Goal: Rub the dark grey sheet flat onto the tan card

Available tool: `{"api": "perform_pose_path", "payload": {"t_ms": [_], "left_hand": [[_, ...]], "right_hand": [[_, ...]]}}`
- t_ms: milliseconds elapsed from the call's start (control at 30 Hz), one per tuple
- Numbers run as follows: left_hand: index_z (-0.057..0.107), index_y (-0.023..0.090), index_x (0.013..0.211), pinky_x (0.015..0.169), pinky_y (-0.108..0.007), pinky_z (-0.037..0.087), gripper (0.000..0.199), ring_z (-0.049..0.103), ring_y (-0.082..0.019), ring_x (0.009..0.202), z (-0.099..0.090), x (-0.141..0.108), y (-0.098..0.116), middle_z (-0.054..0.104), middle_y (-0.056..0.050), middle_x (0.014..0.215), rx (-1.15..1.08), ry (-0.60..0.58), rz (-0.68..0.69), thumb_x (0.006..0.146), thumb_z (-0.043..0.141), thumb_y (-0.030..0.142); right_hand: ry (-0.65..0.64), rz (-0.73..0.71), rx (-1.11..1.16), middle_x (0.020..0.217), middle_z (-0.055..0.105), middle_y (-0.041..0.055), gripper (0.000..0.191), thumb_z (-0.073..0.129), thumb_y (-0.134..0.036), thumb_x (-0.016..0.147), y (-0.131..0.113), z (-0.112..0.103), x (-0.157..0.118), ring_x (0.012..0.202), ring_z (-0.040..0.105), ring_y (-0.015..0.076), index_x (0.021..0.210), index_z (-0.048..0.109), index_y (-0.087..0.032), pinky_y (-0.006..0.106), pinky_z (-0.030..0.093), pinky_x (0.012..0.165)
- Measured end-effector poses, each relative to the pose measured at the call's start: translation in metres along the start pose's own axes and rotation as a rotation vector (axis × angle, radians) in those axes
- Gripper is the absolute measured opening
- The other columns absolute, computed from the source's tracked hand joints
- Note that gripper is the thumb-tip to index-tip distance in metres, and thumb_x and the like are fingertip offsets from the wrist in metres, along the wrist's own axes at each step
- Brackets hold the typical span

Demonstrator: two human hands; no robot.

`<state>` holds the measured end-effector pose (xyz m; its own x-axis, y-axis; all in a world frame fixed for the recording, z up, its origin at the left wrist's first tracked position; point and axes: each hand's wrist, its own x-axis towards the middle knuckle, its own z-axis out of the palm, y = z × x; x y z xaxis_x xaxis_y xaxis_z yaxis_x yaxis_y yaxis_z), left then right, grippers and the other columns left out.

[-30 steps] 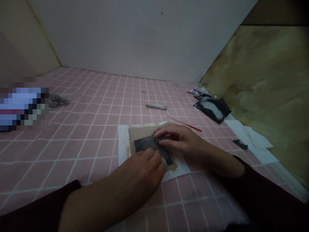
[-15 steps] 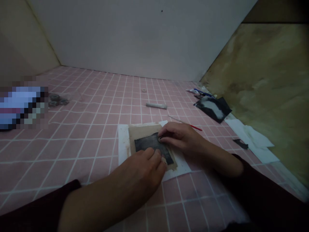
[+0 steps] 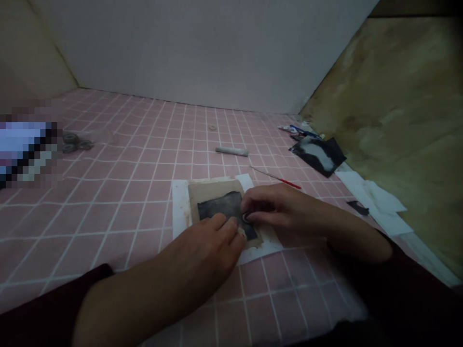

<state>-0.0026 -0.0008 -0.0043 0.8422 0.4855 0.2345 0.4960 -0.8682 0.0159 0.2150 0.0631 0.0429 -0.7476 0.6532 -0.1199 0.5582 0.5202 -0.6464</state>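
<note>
A dark rectangular sheet [image 3: 224, 205] lies on a beige board [image 3: 210, 189], with white paper [image 3: 180, 207] under it. My right hand [image 3: 271, 205] is closed at the dark sheet's right edge, its thumb and forefinger pinching a small round ring-like piece [image 3: 246, 218]. Over the near part of the sheet rests my left hand [image 3: 220, 241], fingers bent and drawn together. Something small and pale [image 3: 241, 234] shows at its fingertips, too unclear to name.
Beyond the board lie a grey stick [image 3: 232, 152], a red-handled thin tool [image 3: 289, 182] and a small ring [image 3: 212, 127]. Dark sheets [image 3: 321, 156] and white papers [image 3: 383, 197] line the right side. At left are several grey rolls [image 3: 74, 142] beside a pixelated area.
My right hand has moved slightly right and down along the dark sheet with the small round piece. My left hand stays over the near part. The whole view has shifted a little.
</note>
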Motion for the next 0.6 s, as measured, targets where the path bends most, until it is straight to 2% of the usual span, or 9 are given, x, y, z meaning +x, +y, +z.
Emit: {"api": "perform_pose_path", "payload": {"t_ms": [67, 167, 400, 600], "left_hand": [[0.058, 0.009, 0.108, 0.066, -0.036, 0.052, 0.027, 0.051, -0.021, 0.077, 0.0, 0.0, -0.001, 0.061, -0.012, 0.101, 0.007, -0.005, 0.002, 0.091, 0.038, 0.007], [0.058, 0.01, 0.108, 0.067, -0.036, 0.051, 0.025, 0.051, -0.021, 0.077, 0.0, -0.001, -0.003, 0.061, -0.011, 0.103, -0.006, -0.017, 0.0, 0.091, 0.04, 0.008], [0.058, 0.016, 0.086, 0.066, -0.033, 0.048, 0.014, 0.052, -0.018, 0.072, -0.002, 0.004, -0.012, 0.059, -0.004, 0.085, -0.243, 0.004, -0.138, 0.089, 0.046, 0.009], [0.06, 0.018, 0.091, 0.068, -0.026, 0.047, 0.021, 0.058, -0.013, 0.078, -0.006, 0.006, -0.025, 0.059, -0.002, 0.097, -0.501, -0.069, -0.238, 0.086, 0.045, 0.004]], "right_hand": [[-0.043, 0.002, 0.003, 0.085, 0.066, 0.0009, 0.009, 0.059, -0.015, 0.086, 0.0, -0.001, -0.002, 0.076, 0.059, 0.0131, 0.093, 0.065, -0.017, 0.025, 0.043, 0.067], [-0.043, 0.006, 0.012, 0.087, 0.067, 0.0005, 0.011, 0.058, -0.014, 0.086, -0.001, -0.002, -0.003, 0.078, 0.06, 0.0134, 0.094, 0.066, -0.018, 0.025, 0.044, 0.069], [-0.023, -0.092, -0.043, 0.09, 0.065, 0.001, 0.015, 0.056, -0.009, 0.088, -0.003, 0.002, -0.003, 0.083, 0.059, 0.0137, 0.096, 0.063, -0.019, 0.026, 0.045, 0.075], [-0.043, -0.098, -0.065, 0.086, 0.058, 0.0007, 0.01, 0.057, -0.01, 0.088, -0.003, 0.008, -0.004, 0.081, 0.056, 0.0121, 0.092, 0.063, -0.017, 0.024, 0.043, 0.072]]}}
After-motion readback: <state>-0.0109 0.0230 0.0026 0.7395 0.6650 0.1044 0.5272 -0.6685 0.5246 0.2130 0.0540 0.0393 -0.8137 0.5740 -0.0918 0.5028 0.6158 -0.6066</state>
